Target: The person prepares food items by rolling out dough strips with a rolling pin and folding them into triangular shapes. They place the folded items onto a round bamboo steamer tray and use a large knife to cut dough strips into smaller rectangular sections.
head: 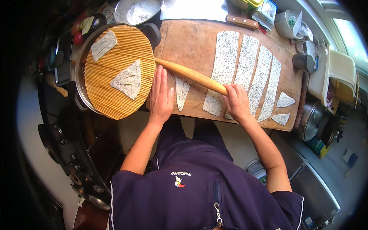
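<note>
My right hand [237, 102] grips the near end of a tapered wooden rolling pin [192, 75], which slants over the wooden board. My left hand [161, 97] is held flat, fingers together and extended, beside the pin's far end, and holds nothing that I can see. Under the pin lies a narrow triangle of speckled dough [181, 93]. Long speckled dough strips [225, 57] lie side by side on the right of the board, with two small pieces [285, 100] near its right edge. On the round slatted mat [123, 46] at left rest two slit dough pieces [128, 80].
The mat sits over a metal pan [82, 92]. Behind are a metal bowl of flour [141, 10] and a broad blade with a wooden handle [242, 21]. Tubs, a dark jar [303, 63] and a lidded pot [312, 122] stand to the right of the cutting board [189, 40].
</note>
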